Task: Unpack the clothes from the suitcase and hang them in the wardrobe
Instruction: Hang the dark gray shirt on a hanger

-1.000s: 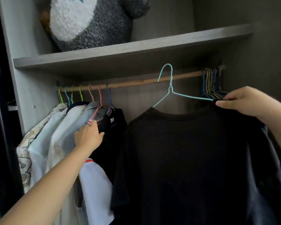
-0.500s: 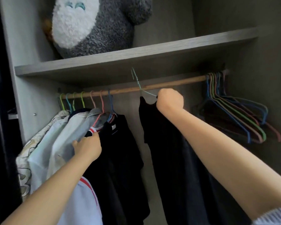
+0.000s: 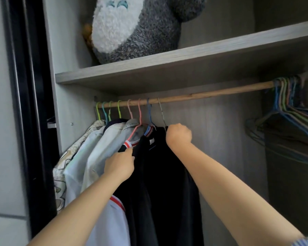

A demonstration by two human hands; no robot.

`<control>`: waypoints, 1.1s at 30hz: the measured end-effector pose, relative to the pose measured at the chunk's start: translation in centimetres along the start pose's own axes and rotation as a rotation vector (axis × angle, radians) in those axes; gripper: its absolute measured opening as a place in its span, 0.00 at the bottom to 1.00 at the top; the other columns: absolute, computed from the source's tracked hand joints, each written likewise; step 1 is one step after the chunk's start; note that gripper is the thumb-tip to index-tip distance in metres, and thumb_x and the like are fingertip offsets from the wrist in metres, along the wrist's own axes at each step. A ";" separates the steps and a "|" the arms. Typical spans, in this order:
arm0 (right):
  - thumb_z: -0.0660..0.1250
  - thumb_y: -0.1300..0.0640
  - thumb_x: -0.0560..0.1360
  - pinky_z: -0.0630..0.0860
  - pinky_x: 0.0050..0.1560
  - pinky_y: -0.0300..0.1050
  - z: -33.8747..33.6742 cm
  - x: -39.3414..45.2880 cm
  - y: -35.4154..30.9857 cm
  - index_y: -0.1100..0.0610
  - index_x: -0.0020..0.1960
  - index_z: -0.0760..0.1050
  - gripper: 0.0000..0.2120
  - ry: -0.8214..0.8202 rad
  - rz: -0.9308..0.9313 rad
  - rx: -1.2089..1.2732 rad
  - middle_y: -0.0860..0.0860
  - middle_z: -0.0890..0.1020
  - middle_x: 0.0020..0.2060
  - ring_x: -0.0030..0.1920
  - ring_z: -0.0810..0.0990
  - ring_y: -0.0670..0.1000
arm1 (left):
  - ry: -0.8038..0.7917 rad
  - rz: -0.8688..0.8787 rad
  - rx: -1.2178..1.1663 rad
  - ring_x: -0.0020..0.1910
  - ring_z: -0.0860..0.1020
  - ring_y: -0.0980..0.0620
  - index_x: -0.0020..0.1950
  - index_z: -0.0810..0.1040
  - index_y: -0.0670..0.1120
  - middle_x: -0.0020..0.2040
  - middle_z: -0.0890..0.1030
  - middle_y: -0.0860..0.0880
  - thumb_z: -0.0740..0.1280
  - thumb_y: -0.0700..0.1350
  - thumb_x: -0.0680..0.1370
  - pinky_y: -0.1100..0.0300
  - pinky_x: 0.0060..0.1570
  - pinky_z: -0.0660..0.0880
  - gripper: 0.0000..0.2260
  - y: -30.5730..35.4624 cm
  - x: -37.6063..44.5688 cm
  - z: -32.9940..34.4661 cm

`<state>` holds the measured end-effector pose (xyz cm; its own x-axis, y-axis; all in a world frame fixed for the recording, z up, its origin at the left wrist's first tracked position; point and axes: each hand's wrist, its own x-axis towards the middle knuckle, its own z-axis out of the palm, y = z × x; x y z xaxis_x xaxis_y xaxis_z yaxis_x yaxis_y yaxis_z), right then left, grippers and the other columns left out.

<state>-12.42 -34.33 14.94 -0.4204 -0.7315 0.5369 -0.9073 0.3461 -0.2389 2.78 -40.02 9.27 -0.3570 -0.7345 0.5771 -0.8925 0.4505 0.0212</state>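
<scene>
We have slid the black shirt (image 3: 169,174) left along the rod (image 3: 212,92), against the other hung clothes (image 3: 100,148). Our right hand (image 3: 179,134) is reaching up, fingers curled tight around its hanger (image 3: 161,112); our left hand (image 3: 120,165) is pinching the neighbouring dark garment (image 3: 140,157). No readable writing.

A grey and white plush toy (image 3: 132,27) sits on the shelf (image 3: 185,55), towards its left end, its top cut off by the frame. The toy's white fluffy front faces out, and a small brown patch shows at its lower left side. Left of the shelf, a dark door frame (image 3: 30,112) runs top to bottom. Further left of the shelf is a pale wall (image 3: 0,121). A small screw (image 3: 71,124) sits in the side panel below the shelf.
</scene>
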 end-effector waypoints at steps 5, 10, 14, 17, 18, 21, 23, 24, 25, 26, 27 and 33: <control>0.56 0.66 0.76 0.73 0.47 0.48 0.9 0.2 -2.1 0.64 0.45 0.74 0.08 -0.136 -0.018 0.180 0.56 0.77 0.45 0.51 0.77 0.58 | 0.017 0.051 -0.096 0.51 0.75 0.43 0.55 0.69 0.42 0.50 0.78 0.42 0.53 0.47 0.82 0.55 0.42 0.67 0.11 -0.5 -0.2 0.4; 0.57 0.63 0.76 0.70 0.35 0.43 2.2 0.5 -3.1 0.59 0.31 0.61 0.15 -0.193 -0.025 0.350 0.52 0.66 0.29 0.30 0.69 0.51 | 0.071 0.104 -0.183 0.52 0.74 0.46 0.47 0.68 0.44 0.41 0.74 0.48 0.54 0.47 0.81 0.56 0.42 0.66 0.08 -1.1 -1.4 0.6; 0.54 0.61 0.78 0.70 0.21 0.38 2.9 -0.2 -3.8 0.65 0.40 0.70 0.12 -0.299 -0.030 0.421 0.57 0.74 0.30 0.25 0.73 0.52 | 0.213 0.141 -0.163 0.48 0.78 0.49 0.48 0.78 0.43 0.42 0.81 0.49 0.58 0.44 0.76 0.57 0.43 0.76 0.10 -2.5 -3.3 0.4; 0.52 0.56 0.80 0.76 0.44 0.46 3.2 -0.9 -4.1 0.69 0.66 0.62 0.20 -0.273 -0.049 0.390 0.64 0.76 0.56 0.48 0.79 0.61 | 0.251 0.191 0.044 0.32 0.79 0.52 0.32 0.78 0.48 0.29 0.78 0.54 0.55 0.49 0.66 0.64 0.27 0.76 0.13 -3.9 -5.3 0.0; 0.52 0.54 0.80 0.73 0.52 0.49 3.2 -1.4 -4.3 0.68 0.70 0.57 0.23 -0.249 -0.074 0.338 0.64 0.72 0.62 0.57 0.76 0.62 | 0.225 0.178 0.104 0.31 0.79 0.53 0.31 0.77 0.49 0.28 0.77 0.54 0.55 0.50 0.65 0.66 0.26 0.74 0.12 -4.3 -6.2 -0.4; 0.53 0.51 0.80 0.70 0.58 0.52 3.2 -3.5 -4.6 0.64 0.71 0.55 0.25 -0.132 -0.169 0.221 0.62 0.68 0.66 0.63 0.71 0.62 | 0.185 0.145 0.185 0.31 0.79 0.50 0.30 0.76 0.47 0.28 0.77 0.52 0.64 0.47 0.60 0.63 0.24 0.74 0.05 -5.5 -8.6 -1.7; 0.56 0.52 0.79 0.69 0.60 0.54 3.0 -5.9 -4.7 0.63 0.69 0.59 0.23 -0.043 -0.230 0.141 0.61 0.66 0.65 0.63 0.68 0.62 | 0.113 0.041 0.231 0.42 0.80 0.46 0.41 0.78 0.43 0.38 0.80 0.48 0.64 0.43 0.67 0.57 0.34 0.77 0.07 -6.1 -10.8 -2.7; 0.57 0.53 0.78 0.69 0.59 0.53 2.9 -7.2 -4.7 0.63 0.68 0.60 0.22 -0.009 -0.257 0.116 0.60 0.66 0.64 0.64 0.67 0.61 | 0.044 -0.044 0.253 0.52 0.76 0.45 0.50 0.77 0.43 0.47 0.79 0.47 0.61 0.43 0.73 0.55 0.45 0.75 0.09 -6.2 -12.0 -3.3; 0.58 0.55 0.77 0.69 0.57 0.51 2.6 -8.5 -4.7 0.62 0.67 0.61 0.21 0.012 -0.294 0.100 0.59 0.65 0.64 0.63 0.66 0.61 | 0.012 -0.095 0.269 0.59 0.71 0.46 0.56 0.74 0.44 0.55 0.76 0.47 0.58 0.45 0.77 0.56 0.52 0.71 0.11 -6.5 -13.0 -3.8; 0.59 0.56 0.76 0.69 0.56 0.51 2.3 -10.1 -4.6 0.62 0.66 0.63 0.20 -0.002 -0.335 0.090 0.59 0.65 0.63 0.63 0.66 0.60 | -0.028 -0.154 0.275 0.62 0.68 0.46 0.60 0.71 0.44 0.59 0.74 0.47 0.56 0.46 0.78 0.56 0.56 0.69 0.13 -6.6 -14.5 -4.3; 0.59 0.57 0.76 0.68 0.56 0.51 1.9 -11.6 -4.5 0.62 0.64 0.65 0.19 -0.029 -0.380 0.084 0.59 0.65 0.63 0.63 0.65 0.60 | -0.060 -0.187 0.301 0.63 0.67 0.46 0.61 0.70 0.45 0.60 0.73 0.47 0.56 0.47 0.78 0.55 0.58 0.68 0.14 -6.6 -16.0 -5.0; 0.58 0.59 0.75 0.67 0.58 0.50 0.2 -21.6 -5.5 0.62 0.60 0.70 0.15 -0.184 -0.640 0.138 0.58 0.67 0.61 0.62 0.66 0.58 | -0.205 -0.361 0.408 0.65 0.66 0.44 0.63 0.69 0.42 0.63 0.71 0.43 0.56 0.46 0.79 0.54 0.57 0.68 0.15 -6.4 -27.0 -9.9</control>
<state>1.68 -20.50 4.50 0.2156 -0.8597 0.4632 -0.9659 -0.2573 -0.0279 20.83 -18.01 1.60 -0.0197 -0.9068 0.4210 -0.9870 -0.0494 -0.1526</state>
